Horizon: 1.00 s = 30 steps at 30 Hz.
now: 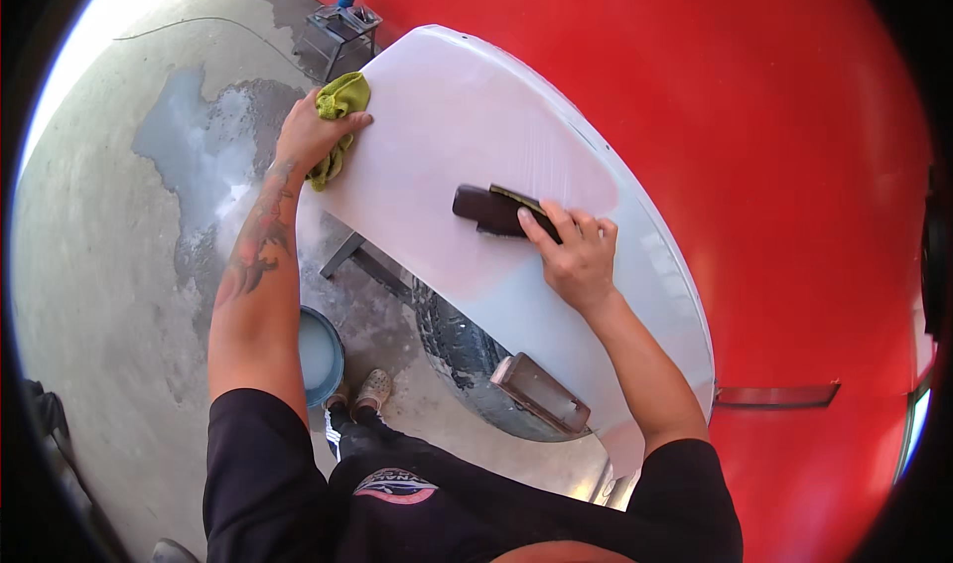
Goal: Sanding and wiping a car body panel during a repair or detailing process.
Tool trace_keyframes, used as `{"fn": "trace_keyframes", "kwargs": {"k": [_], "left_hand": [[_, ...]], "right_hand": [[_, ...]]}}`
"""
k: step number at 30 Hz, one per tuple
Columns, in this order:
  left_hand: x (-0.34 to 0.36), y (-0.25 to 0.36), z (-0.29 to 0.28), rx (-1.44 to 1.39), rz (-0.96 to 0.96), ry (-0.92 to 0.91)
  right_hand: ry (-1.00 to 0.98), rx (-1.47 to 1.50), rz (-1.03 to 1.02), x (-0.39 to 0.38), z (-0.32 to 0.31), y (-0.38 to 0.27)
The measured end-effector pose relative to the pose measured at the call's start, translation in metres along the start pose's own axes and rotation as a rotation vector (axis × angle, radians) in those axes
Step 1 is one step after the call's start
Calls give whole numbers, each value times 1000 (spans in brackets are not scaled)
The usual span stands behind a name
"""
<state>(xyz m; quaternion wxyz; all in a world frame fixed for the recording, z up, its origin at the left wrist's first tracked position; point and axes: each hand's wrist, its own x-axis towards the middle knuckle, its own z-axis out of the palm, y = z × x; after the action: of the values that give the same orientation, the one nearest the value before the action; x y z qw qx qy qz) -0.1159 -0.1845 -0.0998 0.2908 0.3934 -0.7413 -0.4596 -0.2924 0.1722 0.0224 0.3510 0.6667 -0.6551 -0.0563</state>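
While the floor (109, 265) spreads pale and grey at the far left, a wet patch (204, 141) darkens it beside the person's left arm. The left hand (310, 134) is at the left edge of the panel, its fingers clamped on a yellow-green cloth (343, 94); the thumb points toward the panel, and some fingertips are hidden. Below that arm, a blue bucket (340, 356) of cloudy liquid stands close to the person's shoes (373, 388). A metal stand (342, 29) shows beyond the cloth, near the panel's upper left corner. Farther right, a black tyre (457, 350) is partly covered by the panel.

The curved panel (417, 166), pinkish white shading to pale blue, fills the middle. A dark sanding block (486, 206) lies against its face, slanting down to the right, with a thin greenish strip along its upper side. Just below, a brown oblong block (543, 392) sits at the panel's lower edge. The right hand (581, 260) grips the sanding block's right end, thumb on the near side and fingers bent over the far side. At the far right rises a large red surface (794, 215) bearing a narrow dark strip (777, 396).
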Motion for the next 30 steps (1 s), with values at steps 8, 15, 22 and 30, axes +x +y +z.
{"fn": "trace_keyframes", "kwargs": {"k": [8, 15, 22, 30], "left_hand": [[3, -10, 4, -12, -55, -18], [3, -9, 12, 17, -12, 18], [6, -16, 8, 30, -37, 6], [12, -10, 18, -15, 19, -31]], "right_hand": [[17, 32, 121, 58, 17, 2], [3, 93, -12, 56, 16, 15], [-16, 139, 169, 8, 10, -27], [102, -12, 109, 112, 39, 35]]}}
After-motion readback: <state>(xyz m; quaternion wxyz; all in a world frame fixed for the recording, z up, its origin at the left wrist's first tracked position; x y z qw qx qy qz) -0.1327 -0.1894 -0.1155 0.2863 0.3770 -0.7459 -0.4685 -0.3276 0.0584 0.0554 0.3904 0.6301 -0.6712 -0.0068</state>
